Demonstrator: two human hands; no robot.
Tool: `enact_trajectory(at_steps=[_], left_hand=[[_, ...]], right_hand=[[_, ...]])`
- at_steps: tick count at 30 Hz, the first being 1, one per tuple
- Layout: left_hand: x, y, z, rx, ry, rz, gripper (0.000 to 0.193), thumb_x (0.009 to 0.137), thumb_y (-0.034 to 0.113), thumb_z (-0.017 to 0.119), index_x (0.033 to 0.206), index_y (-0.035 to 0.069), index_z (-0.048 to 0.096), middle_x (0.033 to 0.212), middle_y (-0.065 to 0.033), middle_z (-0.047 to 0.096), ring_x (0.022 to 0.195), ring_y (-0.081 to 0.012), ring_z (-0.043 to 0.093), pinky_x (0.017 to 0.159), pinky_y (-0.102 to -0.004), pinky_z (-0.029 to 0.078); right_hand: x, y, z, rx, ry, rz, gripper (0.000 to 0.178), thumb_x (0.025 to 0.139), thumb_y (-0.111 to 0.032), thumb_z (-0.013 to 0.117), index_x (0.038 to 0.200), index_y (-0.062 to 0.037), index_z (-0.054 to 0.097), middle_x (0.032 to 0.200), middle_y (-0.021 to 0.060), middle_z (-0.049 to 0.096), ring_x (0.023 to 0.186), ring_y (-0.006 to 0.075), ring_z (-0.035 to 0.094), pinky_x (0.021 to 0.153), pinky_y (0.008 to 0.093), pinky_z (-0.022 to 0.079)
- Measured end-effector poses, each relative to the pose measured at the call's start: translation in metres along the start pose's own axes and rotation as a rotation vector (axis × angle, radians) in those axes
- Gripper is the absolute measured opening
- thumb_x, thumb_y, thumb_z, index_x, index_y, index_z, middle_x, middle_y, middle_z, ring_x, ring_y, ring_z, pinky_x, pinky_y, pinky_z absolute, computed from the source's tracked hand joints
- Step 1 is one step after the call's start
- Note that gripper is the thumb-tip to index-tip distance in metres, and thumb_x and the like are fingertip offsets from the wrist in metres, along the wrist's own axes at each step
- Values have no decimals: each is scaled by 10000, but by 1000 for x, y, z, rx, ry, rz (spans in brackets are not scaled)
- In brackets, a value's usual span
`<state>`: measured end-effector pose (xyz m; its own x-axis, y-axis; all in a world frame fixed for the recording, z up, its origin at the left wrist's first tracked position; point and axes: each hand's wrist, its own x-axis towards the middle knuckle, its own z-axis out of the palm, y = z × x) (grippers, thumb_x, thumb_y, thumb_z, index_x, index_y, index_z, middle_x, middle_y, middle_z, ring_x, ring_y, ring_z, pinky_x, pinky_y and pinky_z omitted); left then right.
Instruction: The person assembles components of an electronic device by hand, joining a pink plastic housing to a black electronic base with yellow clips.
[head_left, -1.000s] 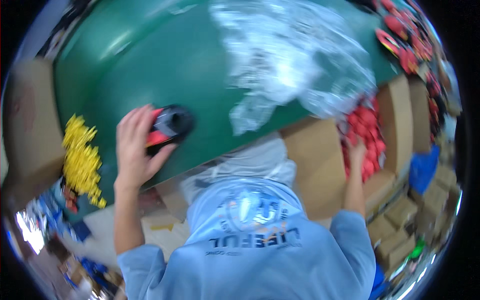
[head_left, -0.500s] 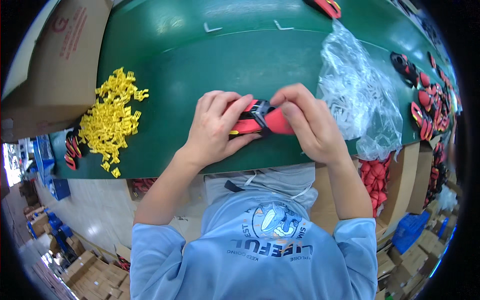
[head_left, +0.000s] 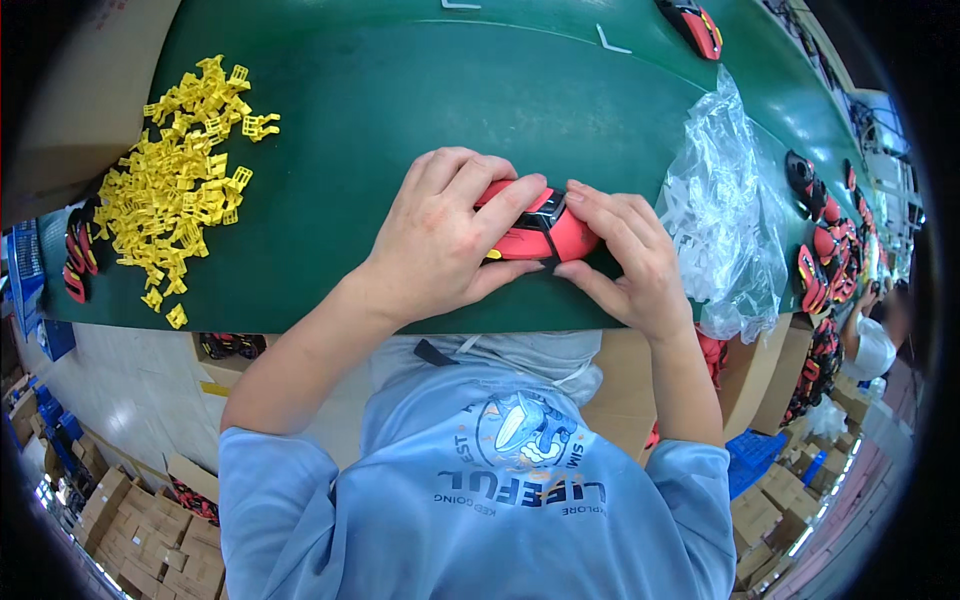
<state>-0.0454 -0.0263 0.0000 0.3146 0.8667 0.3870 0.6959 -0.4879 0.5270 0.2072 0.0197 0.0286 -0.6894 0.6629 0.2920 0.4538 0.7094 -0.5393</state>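
A red-and-black mouse-shaped casing [head_left: 530, 243] with a bit of yellow at its edge lies between my hands near the front of the green table. My left hand [head_left: 440, 225] grips its left end, thumb on the near side and fingers over the top. Around the red right end, my right hand [head_left: 635, 250] closes with its thumb on the near side and fingers on the far side. The red end sits against the black middle part. My fingers hide much of the left half and the underside.
Small yellow plastic clips [head_left: 185, 190] lie heaped on the left beside a cardboard box [head_left: 80, 110]. To the right rests a clear plastic bag [head_left: 730, 200] with pale pieces in it. Several red-and-black casings [head_left: 840, 250] are farther right, and another casing [head_left: 692, 28] lies at the far side.
The red end piece, tilted in my right fingertips before, now lies against the casing. My right hand has opened from a pinch into a grip around that end. The view has shifted.
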Motion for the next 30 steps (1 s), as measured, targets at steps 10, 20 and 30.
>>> enact_trajectory(at_steps=[10, 20, 30], left_hand=[[1, 0, 2, 6, -17, -5, 707, 725, 344, 930, 1346, 103, 690, 1244, -90, 635, 1138, -329, 589, 1005, -463, 487], [1, 1, 1, 2, -9, 21, 716, 720, 330, 937, 1353, 104, 689, 1238, -96, 639, 1132, -334, 579, 984, -465, 496], [1, -1, 1, 15, -15, 36, 731, 729, 329, 932, 1371, 82, 685, 1249, -111, 649, 1125, -344, 583, 988, -465, 498]], right_hand=[[3, 14, -8, 30, -53, 49, 616, 737, -259, 939, 1292, -71, 751, 1327, 94, 758, 1047, 296, 654, 949, 402, 545], [-1, 12, -11, 10, -83, 66, 600, 790, -311, 900, 1325, -86, 747, 1330, 68, 764, 980, 277, 647, 954, 396, 523], [8, 5, -25, -53, -171, 65, 533, 819, -294, 882, 1303, -104, 763, 1217, 59, 797, 875, 261, 636, 849, 379, 545]])
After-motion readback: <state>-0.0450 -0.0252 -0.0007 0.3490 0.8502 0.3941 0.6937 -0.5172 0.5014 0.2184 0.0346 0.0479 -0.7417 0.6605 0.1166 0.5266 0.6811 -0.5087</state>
